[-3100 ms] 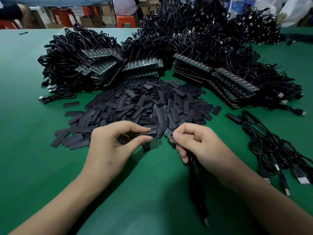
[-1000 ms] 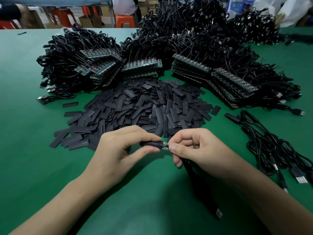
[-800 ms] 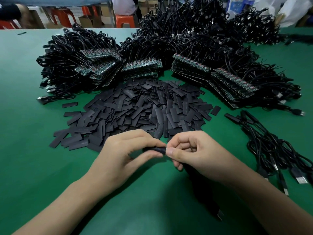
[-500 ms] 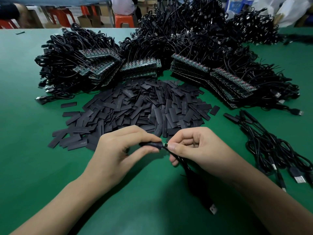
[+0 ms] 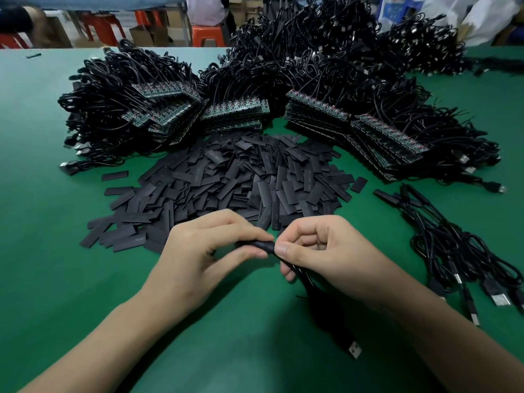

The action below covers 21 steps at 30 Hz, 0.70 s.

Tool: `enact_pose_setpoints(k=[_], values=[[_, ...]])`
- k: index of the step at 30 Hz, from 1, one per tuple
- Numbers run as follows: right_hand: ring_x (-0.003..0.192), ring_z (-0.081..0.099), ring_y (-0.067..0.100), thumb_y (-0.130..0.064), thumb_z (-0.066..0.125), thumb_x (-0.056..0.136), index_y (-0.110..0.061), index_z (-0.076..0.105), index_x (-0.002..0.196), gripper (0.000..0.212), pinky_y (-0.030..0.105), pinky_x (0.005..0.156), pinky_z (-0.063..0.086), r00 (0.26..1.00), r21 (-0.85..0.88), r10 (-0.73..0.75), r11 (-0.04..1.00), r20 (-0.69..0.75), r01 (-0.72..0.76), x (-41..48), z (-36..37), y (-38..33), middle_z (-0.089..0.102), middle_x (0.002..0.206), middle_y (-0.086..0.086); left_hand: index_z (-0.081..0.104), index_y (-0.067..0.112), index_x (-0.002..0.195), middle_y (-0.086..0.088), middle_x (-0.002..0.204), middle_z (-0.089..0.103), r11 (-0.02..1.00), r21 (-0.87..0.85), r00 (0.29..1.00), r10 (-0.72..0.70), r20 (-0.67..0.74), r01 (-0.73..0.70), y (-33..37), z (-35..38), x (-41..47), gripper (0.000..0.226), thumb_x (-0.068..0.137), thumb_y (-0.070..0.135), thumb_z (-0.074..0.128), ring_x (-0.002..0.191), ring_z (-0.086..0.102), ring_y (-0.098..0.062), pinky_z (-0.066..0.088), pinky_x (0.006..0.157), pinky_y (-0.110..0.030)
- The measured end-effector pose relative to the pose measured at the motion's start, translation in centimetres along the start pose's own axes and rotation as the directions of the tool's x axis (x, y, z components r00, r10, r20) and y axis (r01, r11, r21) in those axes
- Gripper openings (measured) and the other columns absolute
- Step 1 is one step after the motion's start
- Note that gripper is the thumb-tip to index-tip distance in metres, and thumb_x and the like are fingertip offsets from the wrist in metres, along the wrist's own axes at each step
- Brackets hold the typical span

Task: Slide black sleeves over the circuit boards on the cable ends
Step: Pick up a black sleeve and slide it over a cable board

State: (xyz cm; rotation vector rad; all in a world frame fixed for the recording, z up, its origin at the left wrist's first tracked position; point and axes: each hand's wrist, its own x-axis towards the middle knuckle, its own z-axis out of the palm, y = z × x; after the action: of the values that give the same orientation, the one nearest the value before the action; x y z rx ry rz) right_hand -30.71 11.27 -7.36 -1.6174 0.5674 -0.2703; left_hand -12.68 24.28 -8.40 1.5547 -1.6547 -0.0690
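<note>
1. Head view: left hand [image 5: 198, 259] pinches the black sleeve [image 5: 259, 245] between thumb and forefinger, just above the green table [image 5: 56, 265].
2. Right hand [image 5: 326, 251] pinches the cable [image 5: 300, 275] right at the sleeve's right end, fingers curled. The board inside cannot be seen.
3. The cable drops under the right hand to a USB plug [image 5: 355, 350] near the table.
4. Pile of loose sleeves [image 5: 241, 177] lies just beyond the hands.
5. Stacked circuit boards [image 5: 235, 110] on black cable bundles [image 5: 312, 52] sit behind the pile.
6. Separate cables [image 5: 453, 251] lie at right.
</note>
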Motion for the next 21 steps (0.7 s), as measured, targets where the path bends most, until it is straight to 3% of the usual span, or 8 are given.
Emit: enact_pose_setpoints(k=[9, 21], values=[[0.065, 0.067, 0.013, -0.012, 0.064, 0.1, -0.014, 0.072, 0.085, 0.017, 0.019, 0.067, 0.053, 0.997, 0.078, -0.013, 0.997, -0.071, 0.019, 0.1, 0.3, 0.2, 0.074, 0.073, 0.006, 0.073, 0.016, 0.106, 0.011, 0.09, 0.07, 0.983, 0.026, 0.949, -0.167, -0.267, 0.181, 1.3, 0.4, 0.1, 0.046, 0.07, 0.041, 0.086, 0.084, 0.068, -0.008, 0.047, 0.083, -0.01], [0.066, 0.068, 0.014, -0.013, 0.063, 0.101, -0.015, 0.071, 0.088, 0.015, 0.02, 0.068, 0.053, 0.993, 0.105, -0.078, 0.991, -0.094, 0.088, 0.3, 0.7, 0.8, 0.074, 0.073, 0.006, 0.072, 0.015, 0.117, 0.012, 0.099, 0.07, 0.983, 0.12, 0.964, -0.104, -0.245, 0.137, 1.2, 0.8, 0.0, 0.046, 0.078, 0.037, 0.085, 0.092, 0.066, 0.0, 0.051, 0.085, -0.014]])
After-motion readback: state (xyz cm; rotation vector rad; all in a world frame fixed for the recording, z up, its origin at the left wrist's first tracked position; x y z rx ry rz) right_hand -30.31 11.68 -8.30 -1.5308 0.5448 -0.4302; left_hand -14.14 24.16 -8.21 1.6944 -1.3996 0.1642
